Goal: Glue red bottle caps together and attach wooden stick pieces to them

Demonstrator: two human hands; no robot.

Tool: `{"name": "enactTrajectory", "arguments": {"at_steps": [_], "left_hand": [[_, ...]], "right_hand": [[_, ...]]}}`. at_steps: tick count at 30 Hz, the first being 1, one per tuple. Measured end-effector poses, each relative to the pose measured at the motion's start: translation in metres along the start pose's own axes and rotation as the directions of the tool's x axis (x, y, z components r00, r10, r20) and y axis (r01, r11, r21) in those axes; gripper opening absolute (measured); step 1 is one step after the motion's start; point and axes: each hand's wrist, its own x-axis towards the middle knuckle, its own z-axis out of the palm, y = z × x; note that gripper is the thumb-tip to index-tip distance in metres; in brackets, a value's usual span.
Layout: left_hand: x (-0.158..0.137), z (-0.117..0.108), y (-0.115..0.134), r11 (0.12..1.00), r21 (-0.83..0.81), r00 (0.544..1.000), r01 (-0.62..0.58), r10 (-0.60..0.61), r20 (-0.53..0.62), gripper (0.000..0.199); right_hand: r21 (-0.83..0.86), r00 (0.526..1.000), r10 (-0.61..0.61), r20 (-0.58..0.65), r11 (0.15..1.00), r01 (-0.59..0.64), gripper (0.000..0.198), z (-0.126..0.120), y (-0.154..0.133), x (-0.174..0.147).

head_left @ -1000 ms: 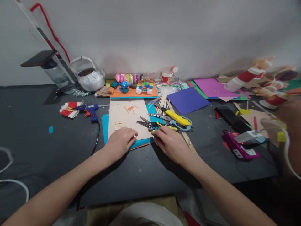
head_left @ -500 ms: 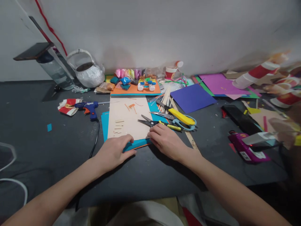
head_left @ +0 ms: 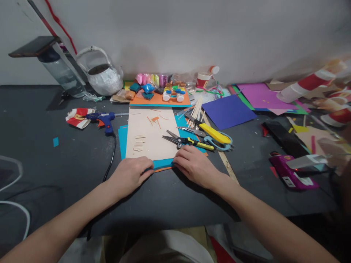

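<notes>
Gripping the blue sheet (head_left: 163, 164) from the near side, the left hand (head_left: 134, 170) and right hand (head_left: 195, 163) are curling fingers (head_left: 147, 163) over its edge, which is running crosswise between them.

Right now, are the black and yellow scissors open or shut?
Open: the scissors have both blades spread apart over the cream sheet.

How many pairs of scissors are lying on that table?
2: the black-and-yellow pair lies open just beyond the right hand; the blue-handled pair lies behind it. Others may be hidden.
</notes>
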Motion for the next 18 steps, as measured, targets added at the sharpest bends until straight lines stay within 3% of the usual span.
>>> {"name": "enactTrajectory", "arguments": {"at_steps": [9,14,18], "left_hand": [[-0.008,0.008,0.002,0.998,0.057,0.999,-0.041,0.042,-0.02,0.021],[-0.005,0.006,-0.006,0.997,-0.02,0.993,0.068,-0.07,-0.098,0.019],[-0.005,0.004,-0.009,0.999,-0.004,0.987,0.041,-0.042,-0.157,0.017]], "right_hand": [[-0.028,1.0,-0.024,0.014,0.999,0.024,0.026,-0.001,-0.003,-0.005],[-0.062,0.986,0.046,-0.163,0.996,-0.057,0.017,-0.003,-0.002,-0.003],[-0.031,0.992,-0.071,-0.105,0.997,0.068,0.02,-0.004,-0.003,-0.001]]}}
